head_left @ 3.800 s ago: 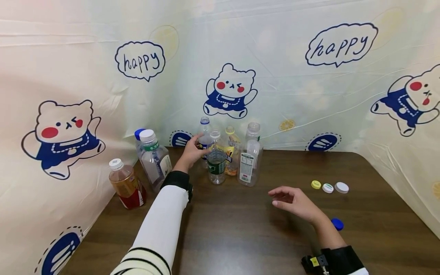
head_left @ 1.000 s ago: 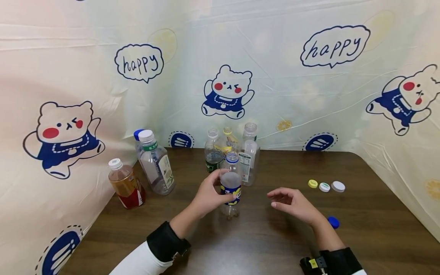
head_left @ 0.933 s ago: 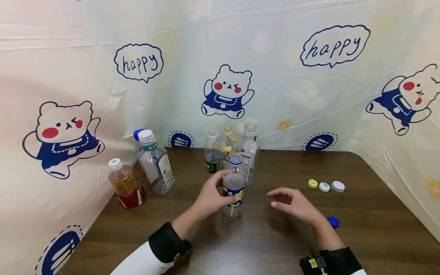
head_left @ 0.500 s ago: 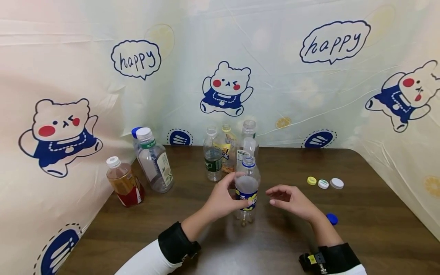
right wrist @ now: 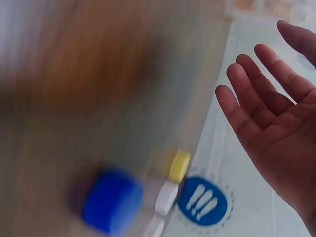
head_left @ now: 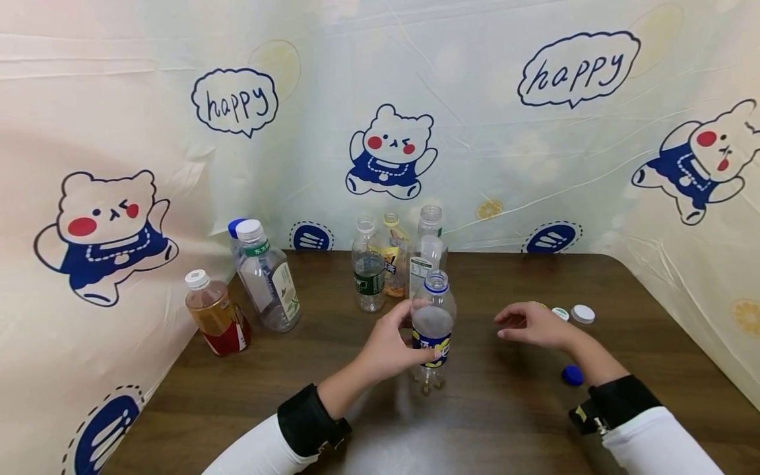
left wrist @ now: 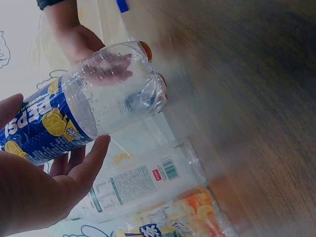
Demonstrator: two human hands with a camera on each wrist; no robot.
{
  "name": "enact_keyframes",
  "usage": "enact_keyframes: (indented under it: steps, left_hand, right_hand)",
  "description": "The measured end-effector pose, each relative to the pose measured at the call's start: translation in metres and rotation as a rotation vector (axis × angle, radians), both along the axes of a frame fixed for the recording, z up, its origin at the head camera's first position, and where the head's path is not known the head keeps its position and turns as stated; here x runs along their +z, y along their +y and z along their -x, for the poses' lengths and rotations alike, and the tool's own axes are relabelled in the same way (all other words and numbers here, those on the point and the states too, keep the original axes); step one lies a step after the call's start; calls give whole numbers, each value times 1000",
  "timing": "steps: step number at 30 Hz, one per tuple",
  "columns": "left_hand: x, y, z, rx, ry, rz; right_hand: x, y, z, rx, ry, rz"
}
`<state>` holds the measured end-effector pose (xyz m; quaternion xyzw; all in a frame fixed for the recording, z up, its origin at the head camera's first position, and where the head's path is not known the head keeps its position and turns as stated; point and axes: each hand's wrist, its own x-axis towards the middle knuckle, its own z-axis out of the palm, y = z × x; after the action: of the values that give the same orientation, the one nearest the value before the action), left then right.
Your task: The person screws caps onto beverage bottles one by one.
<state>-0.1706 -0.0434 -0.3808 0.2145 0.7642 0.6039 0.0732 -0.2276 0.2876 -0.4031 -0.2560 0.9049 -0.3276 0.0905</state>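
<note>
The left hand (head_left: pixel 388 343), at lower centre of the frame, was clasped round a blue-labelled bottle (head_left: pixel 433 322); the right hand (head_left: pixel 537 324), right of centre, held nothing, fingers loosely extended. The bottle was near upright and capless; base contact with the desk (head_left: pixel 487 422) could not be confirmed. The step in hand was judged to be steadying it; the next move appeared to call for a firm left grip and precise right fingers, the blue cap (head_left: pixel 572 375) lying near the right wrist. Droplets showed inside the bottle; no coloured drink was seen. Behind, a green-labelled bottle (head_left: pixel 370 267), a yellow-labelled bottle (head_left: pixel 396 264) and a tall bottle (head_left: pixel 431 249) stood open. At left, a red-labelled bottle (head_left: pixel 218 320) was capped, its amber colour undetermined as drink or wrapper.
</note>
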Motion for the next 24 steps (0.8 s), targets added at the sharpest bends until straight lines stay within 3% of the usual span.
enact_keyframes:
  steps: [9,19,24]
  left_hand:
    - [-1,-1,-2,-9,3,-14]
    - [-1,0,-3,-8,-5,-14]
    - [0,-1,-3,-10,5,-25]
  right_hand:
    - [8,35,28,-116,55,-184]
    - [9,39,53,-161,95,-328]
    - [7,39,58,-195,47,-381]
